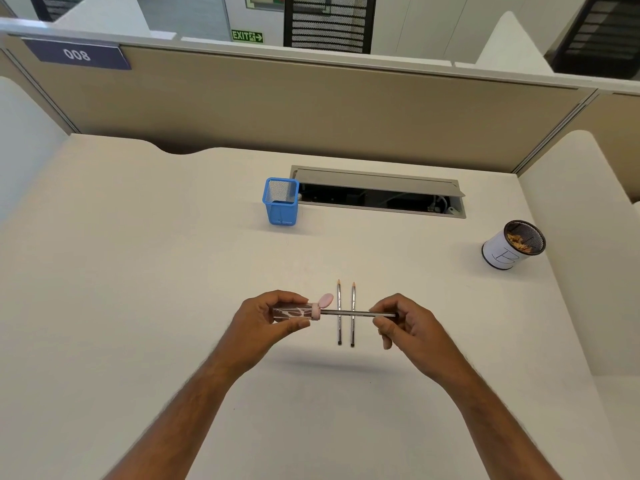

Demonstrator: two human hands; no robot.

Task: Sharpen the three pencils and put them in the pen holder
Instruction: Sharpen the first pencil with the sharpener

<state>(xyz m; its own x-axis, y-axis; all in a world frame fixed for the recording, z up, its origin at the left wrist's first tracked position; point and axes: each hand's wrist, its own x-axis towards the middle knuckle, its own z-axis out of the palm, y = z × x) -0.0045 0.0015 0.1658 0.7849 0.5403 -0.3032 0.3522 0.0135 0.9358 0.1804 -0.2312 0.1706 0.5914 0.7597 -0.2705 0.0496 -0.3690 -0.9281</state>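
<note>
Head view, left hand [266, 318] gripping clear sharpener [292, 312], right hand [403, 323] pinching pencil [349, 312] lying left-right, tip inside sharpener, above two desk pencils [339, 313] pointing away, blue mesh holder [281, 201] beyond.

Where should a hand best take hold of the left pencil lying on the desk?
Pinch the left pencil near its blunt near end, coming from above. It lies flat, tip pointing away, close beside the other pencil, so only a narrow fingertip pinch likely fits.
</note>
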